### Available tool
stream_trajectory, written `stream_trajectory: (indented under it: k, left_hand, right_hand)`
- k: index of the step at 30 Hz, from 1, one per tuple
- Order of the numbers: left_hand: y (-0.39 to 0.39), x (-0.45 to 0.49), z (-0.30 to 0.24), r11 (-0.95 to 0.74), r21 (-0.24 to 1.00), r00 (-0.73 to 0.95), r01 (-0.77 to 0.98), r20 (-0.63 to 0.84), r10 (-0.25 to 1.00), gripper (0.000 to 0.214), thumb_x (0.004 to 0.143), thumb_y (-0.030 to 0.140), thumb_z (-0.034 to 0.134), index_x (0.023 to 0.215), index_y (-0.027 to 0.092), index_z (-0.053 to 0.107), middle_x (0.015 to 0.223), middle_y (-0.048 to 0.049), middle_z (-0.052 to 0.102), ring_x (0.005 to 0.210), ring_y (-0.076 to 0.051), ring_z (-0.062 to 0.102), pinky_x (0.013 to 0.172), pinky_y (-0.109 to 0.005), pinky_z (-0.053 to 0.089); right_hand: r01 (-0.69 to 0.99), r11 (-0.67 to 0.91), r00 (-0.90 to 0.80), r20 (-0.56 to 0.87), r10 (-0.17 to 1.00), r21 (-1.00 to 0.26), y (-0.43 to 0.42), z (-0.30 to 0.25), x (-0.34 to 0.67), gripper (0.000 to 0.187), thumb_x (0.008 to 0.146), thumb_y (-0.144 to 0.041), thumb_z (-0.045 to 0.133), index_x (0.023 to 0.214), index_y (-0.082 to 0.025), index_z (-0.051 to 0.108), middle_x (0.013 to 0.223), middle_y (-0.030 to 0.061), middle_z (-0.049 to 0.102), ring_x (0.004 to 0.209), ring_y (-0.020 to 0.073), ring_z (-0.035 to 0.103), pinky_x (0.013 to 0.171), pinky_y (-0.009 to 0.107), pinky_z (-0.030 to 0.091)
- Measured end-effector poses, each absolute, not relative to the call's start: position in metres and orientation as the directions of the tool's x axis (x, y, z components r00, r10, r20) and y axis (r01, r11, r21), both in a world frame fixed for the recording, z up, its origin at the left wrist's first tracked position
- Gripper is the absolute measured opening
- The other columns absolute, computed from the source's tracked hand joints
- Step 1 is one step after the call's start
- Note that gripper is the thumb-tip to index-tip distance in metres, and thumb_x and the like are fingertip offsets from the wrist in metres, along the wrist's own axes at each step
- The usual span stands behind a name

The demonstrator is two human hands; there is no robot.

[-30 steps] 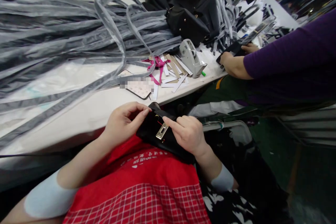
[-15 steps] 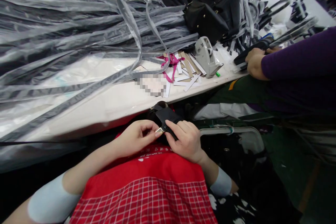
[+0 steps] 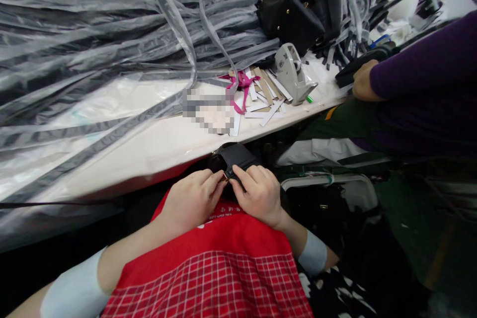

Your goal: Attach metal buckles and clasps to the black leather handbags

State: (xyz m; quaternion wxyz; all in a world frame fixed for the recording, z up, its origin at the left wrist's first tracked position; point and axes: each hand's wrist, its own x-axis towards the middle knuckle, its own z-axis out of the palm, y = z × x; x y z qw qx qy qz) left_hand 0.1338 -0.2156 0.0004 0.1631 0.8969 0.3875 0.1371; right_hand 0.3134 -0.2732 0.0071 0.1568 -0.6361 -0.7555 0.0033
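Note:
A small black bag piece [image 3: 234, 155] with a metal clasp rests on my lap against the red apron [image 3: 219, 263], just below the table's edge. My left hand [image 3: 192, 198] pinches it from the left, fingers closed at the clasp. From the right, my right hand [image 3: 259, 194] grips the same piece, its fingers curled over the black material. The clasp is almost hidden between my fingertips.
The white table [image 3: 156, 144] carries a heap of grey straps [image 3: 112, 44], black bags [image 3: 290, 15], a grey tape dispenser [image 3: 292, 73], paper strips and a pink ribbon [image 3: 242, 84]. A person in a purple sleeve [image 3: 421, 69] works at the right, hand on a black item.
My hands have drawn together over the black piece and closed on its clasp, which now hardly shows. The view has shifted slightly; the co-worker's hand has moved right.

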Motion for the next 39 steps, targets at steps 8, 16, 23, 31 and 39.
stream_trajectory:
  k: [8, 16, 23, 31, 39]
  left_hand:
    - [-0.222, 0.144, -0.003, -0.674, 0.157, 0.678, 0.722, 0.036, 0.735, 0.034, 0.097, 0.023, 0.039, 0.12, 0.013, 0.062, 0.086, -0.0096, 0.067, 0.077, -0.02, 0.062, 0.068, -0.03, 0.049]
    - [-0.223, 0.155, -0.001, -0.736, 0.081, 0.739, 0.673, -0.116, 0.663, 0.044, 0.085, 0.004, 0.042, 0.127, 0.0, 0.055, 0.091, -0.0164, 0.065, 0.084, -0.026, 0.062, 0.065, -0.032, 0.052]
    - [-0.219, 0.16, 0.004, -0.758, 0.058, 0.761, 0.649, -0.044, 0.648, 0.033, 0.083, 0.004, 0.044, 0.105, 0.006, 0.068, 0.083, -0.0139, 0.066, 0.076, -0.026, 0.063, 0.065, -0.034, 0.053]
    - [-0.194, 0.146, -0.01, -0.543, 0.586, 0.598, 0.602, 0.121, 0.793, 0.024, 0.091, 0.027, 0.049, 0.101, 0.016, 0.067, 0.086, -0.0066, 0.067, 0.076, -0.02, 0.064, 0.07, -0.032, 0.052]
    - [-0.16, 0.135, -0.021, -0.247, 0.927, 0.748, 0.281, -0.05, 0.662, 0.024, 0.083, 0.039, 0.062, 0.094, 0.018, 0.066, 0.082, -0.0024, 0.062, 0.071, -0.014, 0.059, 0.068, -0.026, 0.05]
  right_hand:
    - [0.974, 0.111, -0.075, 0.182, 0.98, -0.196, -0.258, 0.004, 0.302, 0.025, 0.093, -0.028, 0.051, 0.111, -0.018, 0.063, 0.081, 0.0074, 0.061, 0.078, 0.022, 0.053, 0.066, 0.035, 0.036]
    - [0.974, 0.091, -0.055, 0.173, 0.983, -0.206, -0.255, 0.0, 0.302, 0.021, 0.09, -0.026, 0.054, 0.107, -0.018, 0.063, 0.082, 0.0063, 0.062, 0.079, 0.0217, 0.054, 0.067, 0.035, 0.037]
    - [0.975, 0.085, -0.053, 0.158, 0.986, -0.204, -0.254, -0.001, 0.303, 0.021, 0.09, -0.026, 0.054, 0.108, -0.019, 0.063, 0.083, 0.0055, 0.063, 0.079, 0.0213, 0.055, 0.068, 0.035, 0.038]
    - [0.965, 0.058, -0.012, 0.178, 0.984, -0.254, -0.254, 0.002, 0.303, 0.022, 0.089, -0.025, 0.056, 0.109, -0.021, 0.064, 0.084, 0.0041, 0.064, 0.081, 0.0204, 0.057, 0.07, 0.034, 0.039]
    - [0.963, 0.08, -0.031, 0.187, 0.982, -0.259, -0.255, -0.001, 0.304, 0.025, 0.088, -0.023, 0.056, 0.111, -0.02, 0.065, 0.084, 0.005, 0.065, 0.08, 0.0203, 0.057, 0.071, 0.033, 0.039]
